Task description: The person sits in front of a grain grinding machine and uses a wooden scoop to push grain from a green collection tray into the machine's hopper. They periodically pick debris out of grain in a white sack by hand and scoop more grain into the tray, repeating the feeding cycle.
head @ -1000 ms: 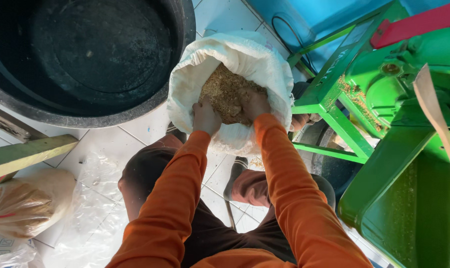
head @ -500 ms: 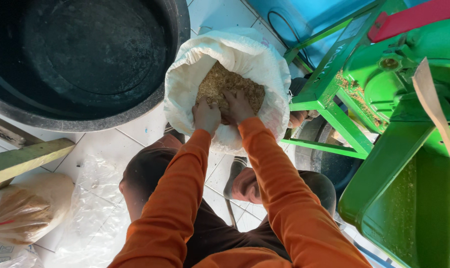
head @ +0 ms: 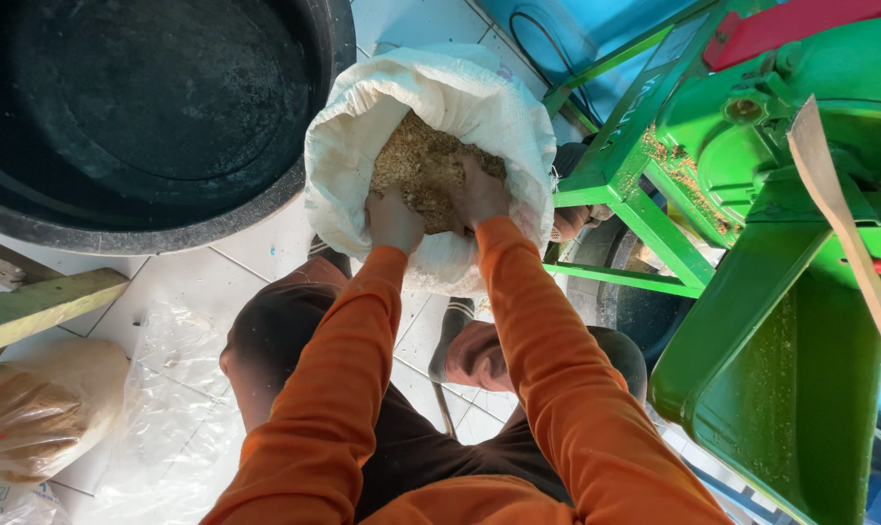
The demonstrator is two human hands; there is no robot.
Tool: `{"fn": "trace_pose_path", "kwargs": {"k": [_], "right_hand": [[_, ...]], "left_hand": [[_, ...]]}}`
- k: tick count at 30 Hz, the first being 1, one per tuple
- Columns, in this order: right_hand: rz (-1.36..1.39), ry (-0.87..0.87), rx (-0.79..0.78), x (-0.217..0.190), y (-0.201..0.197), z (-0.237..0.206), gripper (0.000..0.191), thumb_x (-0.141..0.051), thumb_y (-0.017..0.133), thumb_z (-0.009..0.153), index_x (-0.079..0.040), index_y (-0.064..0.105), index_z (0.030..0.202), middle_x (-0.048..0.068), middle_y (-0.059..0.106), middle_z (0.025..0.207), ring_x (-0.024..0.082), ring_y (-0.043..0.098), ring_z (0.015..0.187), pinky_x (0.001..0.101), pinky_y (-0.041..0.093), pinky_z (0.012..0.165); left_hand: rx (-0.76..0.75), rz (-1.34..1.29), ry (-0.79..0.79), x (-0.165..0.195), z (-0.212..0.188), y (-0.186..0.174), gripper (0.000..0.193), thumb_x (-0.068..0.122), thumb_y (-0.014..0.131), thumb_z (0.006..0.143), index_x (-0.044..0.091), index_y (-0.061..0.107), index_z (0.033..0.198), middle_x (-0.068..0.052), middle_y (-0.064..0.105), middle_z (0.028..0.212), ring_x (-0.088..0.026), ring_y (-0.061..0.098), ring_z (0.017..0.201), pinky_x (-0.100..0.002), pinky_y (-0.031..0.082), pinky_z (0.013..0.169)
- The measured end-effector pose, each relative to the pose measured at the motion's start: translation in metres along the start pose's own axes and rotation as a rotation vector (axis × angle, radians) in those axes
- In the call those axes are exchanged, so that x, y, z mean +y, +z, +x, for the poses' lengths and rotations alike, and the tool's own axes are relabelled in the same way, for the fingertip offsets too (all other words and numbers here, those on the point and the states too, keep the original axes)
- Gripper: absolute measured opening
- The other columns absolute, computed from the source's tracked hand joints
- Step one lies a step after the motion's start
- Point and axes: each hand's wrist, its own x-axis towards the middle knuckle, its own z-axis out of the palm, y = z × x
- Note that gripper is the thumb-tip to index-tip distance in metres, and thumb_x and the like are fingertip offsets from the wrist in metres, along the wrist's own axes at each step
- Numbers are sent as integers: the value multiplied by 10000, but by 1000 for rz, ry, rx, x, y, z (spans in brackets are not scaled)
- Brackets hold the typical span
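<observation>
A white woven sack point(head: 479, 107) with its rim rolled down stands on the tiled floor, filled with coarse tan meal point(head: 416, 160). Both arms wear orange sleeves. My left hand point(head: 394, 222) reaches over the near rim into the sack, fingers curled in the meal. Beside it my right hand point(head: 479, 194) is also pushed down into the meal, its fingers partly buried. Whether either hand holds a handful I cannot tell.
A large black tub point(head: 149, 117) sits to the left of the sack. A green grinding machine point(head: 752, 156) with a green chute point(head: 781, 389) stands at the right, with a wooden stick point(head: 839, 214) leaning on it. A filled plastic bag point(head: 32, 408) lies at lower left.
Both hands have pushed a little deeper into the meal and the right hand has shifted leftward, closer to the left one. The sack has stayed in place.
</observation>
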Motion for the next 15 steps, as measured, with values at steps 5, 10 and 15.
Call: {"fn": "trace_pose_path", "kwargs": {"k": [5, 10, 15], "right_hand": [[-136, -255, -142, 30, 18, -16, 801, -317, 785, 857, -155, 415, 1548, 307, 511, 1388, 451, 524, 1276, 479, 455, 1064], [50, -306, 31, 45, 21, -13, 514, -283, 697, 920, -86, 551, 1373, 263, 664, 1246, 391, 675, 1093, 466, 551, 941], [-50, -45, -54, 34, 5, -10, 490, -546, 607, 985, -64, 633, 1070, 227, 736, 929, 391, 725, 851, 502, 552, 802]], "left_hand": [[-184, -69, 20, 1, -10, -1, 709, 59, 771, 745, 69, 513, 1405, -327, 393, 1374, -523, 557, 1155, -508, 487, 992], [-118, 80, 145, -3, -9, 11, 544, -41, 661, 800, 45, 595, 1333, -321, 459, 1299, -536, 600, 1116, -526, 515, 959], [-122, 5, 45, -3, -8, 9, 413, -37, 621, 833, 10, 611, 1243, -292, 497, 1313, -506, 602, 1157, -525, 513, 992]]}}
